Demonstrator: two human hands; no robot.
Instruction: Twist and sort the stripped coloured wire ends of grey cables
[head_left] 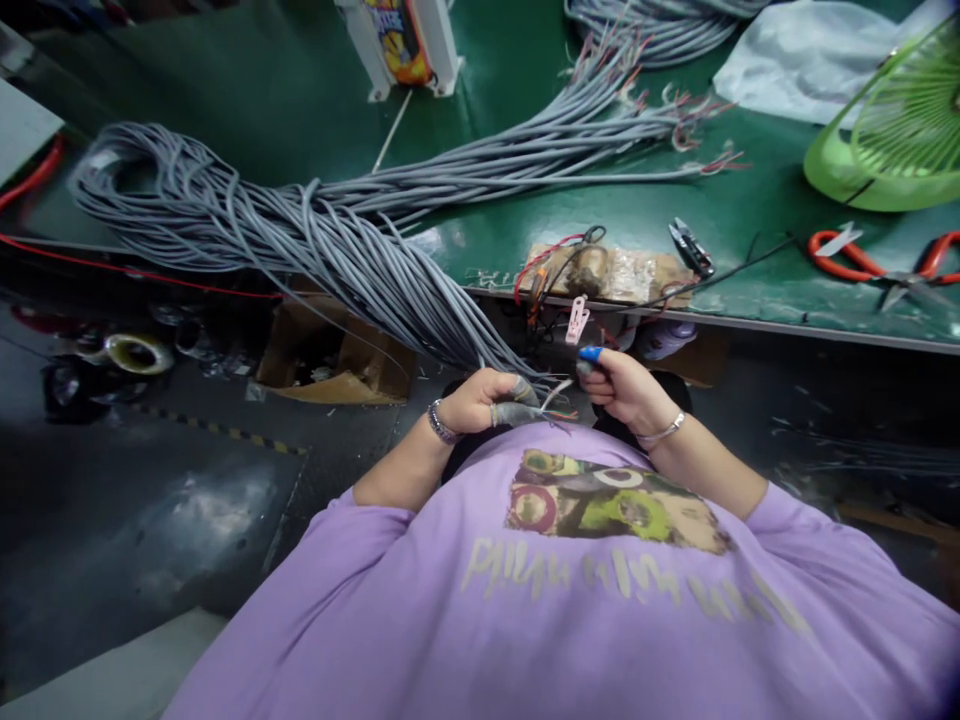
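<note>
A thick bundle of grey cables runs across the bench and droops over its front edge toward my lap. Wrapped fingertips on my left hand pinch the end of one grey cable, where thin coloured wires and a pale strand fan out past the fingers. Close by on the right, my right hand is curled closed, with a blue cover on the thumb. Whatever sits between its fingers, if anything, is hidden. Just above that hand, a pink clip hangs at the bench edge.
On the green bench lie a taped wooden block with wires, a small cutter and orange-handled pliers. A green fan stands at the right. Below the bench, a cardboard box rests on the left.
</note>
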